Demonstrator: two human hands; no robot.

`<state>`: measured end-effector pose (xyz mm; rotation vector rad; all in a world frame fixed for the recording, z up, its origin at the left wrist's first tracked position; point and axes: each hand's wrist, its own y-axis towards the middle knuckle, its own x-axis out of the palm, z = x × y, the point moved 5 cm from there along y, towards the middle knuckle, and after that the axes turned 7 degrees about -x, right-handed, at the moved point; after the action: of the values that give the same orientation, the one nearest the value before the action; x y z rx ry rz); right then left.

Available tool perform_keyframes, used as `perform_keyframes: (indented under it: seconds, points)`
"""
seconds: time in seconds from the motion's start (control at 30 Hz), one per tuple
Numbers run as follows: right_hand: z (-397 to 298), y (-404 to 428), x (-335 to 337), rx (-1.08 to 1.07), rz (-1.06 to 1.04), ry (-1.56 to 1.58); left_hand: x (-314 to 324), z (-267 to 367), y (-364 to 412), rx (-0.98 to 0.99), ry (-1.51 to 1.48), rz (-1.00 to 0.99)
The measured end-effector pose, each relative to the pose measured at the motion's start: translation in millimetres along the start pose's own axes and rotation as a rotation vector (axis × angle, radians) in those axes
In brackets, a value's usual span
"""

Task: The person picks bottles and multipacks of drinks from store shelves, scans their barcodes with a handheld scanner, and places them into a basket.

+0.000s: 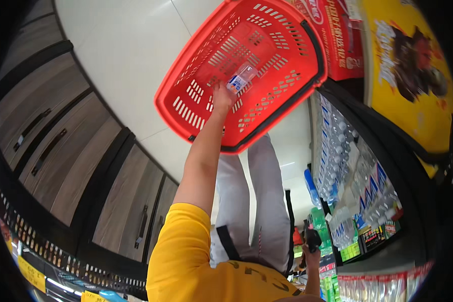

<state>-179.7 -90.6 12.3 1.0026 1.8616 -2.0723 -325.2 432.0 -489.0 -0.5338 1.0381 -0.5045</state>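
My left hand [223, 99] reaches down inside a red plastic shopping basket [275, 81] with slotted walls. Its fingers are closed around one end of a small clear plastic bottle [242, 78] with a blue and white label. The bottle lies slantwise over the basket's bottom; whether it touches the bottom cannot be told. The basket's black handle [273, 131] is folded down along the rim nearest my legs. At the lower right my right hand [312, 253] is wrapped around a black object [312, 240], its kind unclear, well apart from the basket.
Packs of clear bottled water [339, 143] stand on a dark shelf at the right, below a red carton [341, 45] and a yellow printed package [407, 75]. Wood-grain cabinets [109, 196] with black handles line the left side. Pale floor tiles [117, 68] show beside the basket.
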Motion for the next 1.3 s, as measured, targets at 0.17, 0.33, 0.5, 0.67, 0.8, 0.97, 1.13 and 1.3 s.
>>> perform_keyframes:
  seconds: [0.17, 0.33, 0.5, 0.67, 0.8, 0.97, 1.13, 1.3]
  points:
    - [10, 1, 15, 0.214, -0.051, 0.012, 85, -5, 32, -0.096, -0.157, -0.356]
    - [-35, -19, 37, 0.305, -0.080, 0.204, 105, -25, 36, -0.346, -0.254, -0.694]
    - [-43, -35, 41, 0.242, -0.124, 0.198, 60, 33, -14, -0.349, -0.562, -0.600]
    - [-83, -65, 29, 0.054, -0.105, 0.161, -91, 107, -123, -0.323, -0.824, -0.714]
    - [-96, -95, 18, -0.128, -0.162, 0.237, -259, 195, -254, -0.117, -1.008, -0.867]
    - [-159, -147, 9, -0.376, -0.219, 0.283, -440, 271, -394, 0.048, -1.314, -1.194]
    - [-217, -202, -4, -0.593, -0.126, 0.330, -525, 310, -413, 0.420, -0.925, -0.704]
    - [-256, -260, -24, -0.780, -0.133, 0.476, -559, 340, -471, 0.510, -1.380, -1.098]
